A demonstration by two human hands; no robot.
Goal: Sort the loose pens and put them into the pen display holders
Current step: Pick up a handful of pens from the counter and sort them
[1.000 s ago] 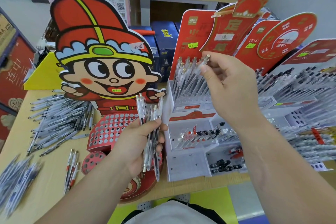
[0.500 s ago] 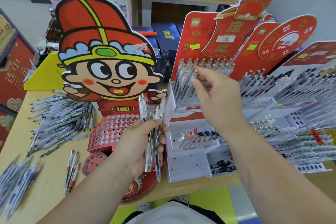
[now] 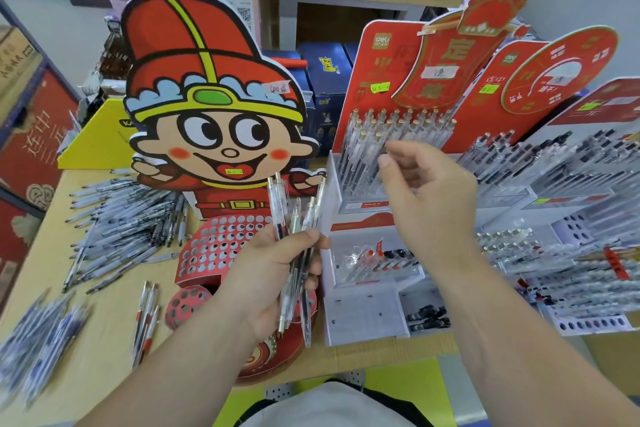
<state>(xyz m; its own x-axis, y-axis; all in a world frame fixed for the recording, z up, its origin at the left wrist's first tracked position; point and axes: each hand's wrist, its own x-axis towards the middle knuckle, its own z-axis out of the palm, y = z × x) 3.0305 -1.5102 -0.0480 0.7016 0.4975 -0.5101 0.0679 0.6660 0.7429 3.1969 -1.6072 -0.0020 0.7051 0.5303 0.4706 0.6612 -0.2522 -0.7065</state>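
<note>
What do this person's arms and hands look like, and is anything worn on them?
The left hand and right hand are bare, with no gloves. No rings, watch or bracelet show. Both arms are uncovered right to the picture's edge, so no sleeves are visible. Low between them sits a pale grey-white garment with a dark edge.

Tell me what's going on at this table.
A person is sorting pens. Their left hand grips a bunch of clear pens in front of the cartoon holder. Their right hand, empty with relaxed fingers, hovers by the white display holder, whose top rack holds rows of pens. Piles of loose pens lie on the table.
</note>
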